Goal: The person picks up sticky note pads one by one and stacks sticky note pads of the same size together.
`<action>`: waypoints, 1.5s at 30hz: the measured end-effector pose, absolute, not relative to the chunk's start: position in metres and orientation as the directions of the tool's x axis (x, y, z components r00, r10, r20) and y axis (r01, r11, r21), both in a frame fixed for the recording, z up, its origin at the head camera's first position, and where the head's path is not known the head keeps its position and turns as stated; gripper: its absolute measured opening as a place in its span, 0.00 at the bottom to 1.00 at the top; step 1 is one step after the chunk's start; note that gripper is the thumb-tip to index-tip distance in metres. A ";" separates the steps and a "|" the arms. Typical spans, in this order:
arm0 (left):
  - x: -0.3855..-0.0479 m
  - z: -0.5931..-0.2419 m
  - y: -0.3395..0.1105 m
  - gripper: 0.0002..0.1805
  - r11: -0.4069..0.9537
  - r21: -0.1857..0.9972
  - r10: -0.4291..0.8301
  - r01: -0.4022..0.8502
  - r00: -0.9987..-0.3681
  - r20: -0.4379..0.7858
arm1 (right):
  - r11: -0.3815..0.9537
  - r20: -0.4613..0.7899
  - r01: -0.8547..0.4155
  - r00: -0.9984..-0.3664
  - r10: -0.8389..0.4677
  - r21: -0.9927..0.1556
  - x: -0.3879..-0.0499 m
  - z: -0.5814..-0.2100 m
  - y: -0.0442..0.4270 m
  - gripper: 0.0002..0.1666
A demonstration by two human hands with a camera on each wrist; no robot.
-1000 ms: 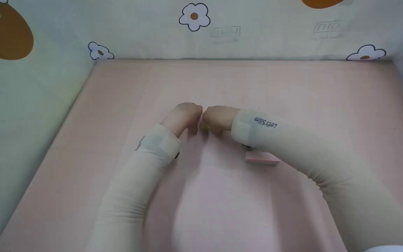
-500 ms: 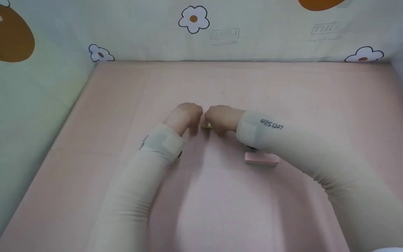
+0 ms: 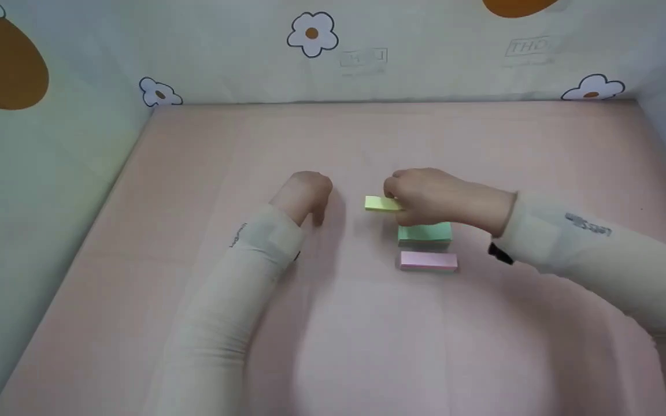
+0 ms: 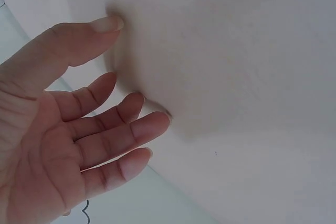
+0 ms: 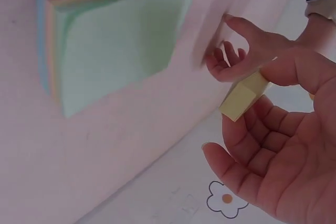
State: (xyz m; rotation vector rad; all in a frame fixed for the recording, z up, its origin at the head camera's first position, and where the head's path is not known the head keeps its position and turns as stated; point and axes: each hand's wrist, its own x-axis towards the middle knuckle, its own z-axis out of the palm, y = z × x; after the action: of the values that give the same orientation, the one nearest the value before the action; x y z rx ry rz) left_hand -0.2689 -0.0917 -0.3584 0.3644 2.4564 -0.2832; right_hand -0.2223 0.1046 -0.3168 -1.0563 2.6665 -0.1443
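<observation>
Between the thumb and fingers of my right hand [image 3: 428,195] is a narrow yellow sticky note pad [image 3: 380,204], pinched above the surface. The right wrist view shows the same yellow pad [image 5: 242,98] from its end. Partly under that hand in the head view sits a green-topped sticky note pad [image 3: 424,234]; the right wrist view reveals blue and orange layers in this pad [image 5: 118,51]. A narrow pink sticky note pad [image 3: 428,261] lies just nearer to me. My left hand [image 3: 305,193] holds nothing; in the left wrist view its fingers [image 4: 123,137] are loosely bent and apart from the thumb.
A pale pink tabletop [image 3: 362,335] lies under everything. Pale walls with printed flowers [image 3: 312,34] and brown spotted shapes [image 3: 6,63] stand at the back and left.
My right hand has moved away from the left hand, to the right, carrying the yellow sticky note pad. The green pad has come into view. My left hand has stayed nearly in place.
</observation>
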 end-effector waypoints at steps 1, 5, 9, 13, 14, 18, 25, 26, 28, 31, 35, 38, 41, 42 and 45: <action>-0.269 -0.358 -0.092 0.25 0.939 -0.112 0.192 0.326 -0.762 -0.618 | 0.724 -0.192 -0.659 -0.698 -0.690 -0.205 -0.217 -0.319 0.112 0.12; -0.269 -0.356 -0.091 0.23 0.938 -0.117 0.187 0.327 -0.759 -0.624 | 0.695 -0.110 -0.681 -0.691 -0.714 -0.231 -0.196 -0.334 0.138 0.12; -0.271 -0.356 -0.089 0.23 0.931 -0.136 0.177 0.340 -0.743 -0.646 | 0.665 -0.032 -0.713 -0.676 -0.736 -0.223 -0.179 -0.347 0.156 0.11; -0.272 -0.357 -0.086 0.26 0.913 -0.171 0.172 0.371 -0.730 -0.662 | 0.628 0.032 -0.751 -0.647 -0.762 -0.203 -0.168 -0.357 0.164 0.12; -0.271 -0.357 -0.086 0.27 0.906 -0.184 0.174 0.382 -0.731 -0.659 | 0.620 0.043 -0.759 -0.639 -0.768 -0.198 -0.166 -0.360 0.165 0.12; -0.260 -0.359 -0.077 0.26 0.866 -0.277 0.167 0.415 -0.763 -0.624 | 0.602 0.066 -0.778 -0.620 -0.782 -0.179 -0.161 -0.367 0.167 0.11; -0.214 -0.350 -0.041 0.17 0.787 -0.333 0.270 0.520 -0.775 -0.572 | 0.588 0.087 -0.787 -0.610 -0.788 -0.188 -0.160 -0.369 0.167 0.10; -0.206 -0.346 -0.036 0.16 0.801 -0.266 0.321 0.536 -0.760 -0.565 | 0.589 0.081 -0.785 -0.611 -0.788 -0.191 -0.160 -0.368 0.167 0.11; -0.194 -0.341 -0.028 0.15 0.801 -0.127 0.446 0.584 -0.725 -0.525 | 0.587 0.077 -0.786 -0.608 -0.790 -0.193 -0.161 -0.369 0.168 0.11; -0.180 -0.337 -0.022 0.15 0.759 -0.018 0.580 0.651 -0.688 -0.437 | 0.587 0.078 -0.785 -0.609 -0.789 -0.197 -0.162 -0.369 0.168 0.11; -0.172 -0.342 -0.018 0.13 0.720 -0.020 0.649 0.694 -0.682 -0.337 | 0.584 0.078 -0.786 -0.608 -0.790 -0.206 -0.162 -0.371 0.168 0.11; -0.172 -0.346 -0.016 0.12 0.714 -0.009 0.662 0.700 -0.680 -0.316 | 0.582 0.073 -0.785 -0.607 -0.791 -0.212 -0.161 -0.372 0.168 0.11; -0.173 -0.350 -0.015 0.09 0.710 -0.003 0.669 0.704 -0.677 -0.306 | 0.577 0.081 -0.789 -0.602 -0.794 -0.211 -0.161 -0.373 0.168 0.11; -0.174 -0.351 -0.015 0.09 0.710 -0.002 0.671 0.704 -0.677 -0.304 | 0.575 0.088 -0.791 -0.601 -0.794 -0.210 -0.161 -0.373 0.168 0.11; -0.176 -0.353 -0.014 0.09 0.710 0.014 0.673 0.704 -0.673 -0.306 | 0.575 0.109 -0.792 -0.602 -0.791 -0.204 -0.160 -0.373 0.170 0.12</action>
State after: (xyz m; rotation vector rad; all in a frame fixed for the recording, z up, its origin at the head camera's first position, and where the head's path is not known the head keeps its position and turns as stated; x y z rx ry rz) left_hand -0.1758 -0.0144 -0.3531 1.0858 2.6296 -0.1505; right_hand -0.1603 0.1703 -0.3726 -1.4043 2.7931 -0.3663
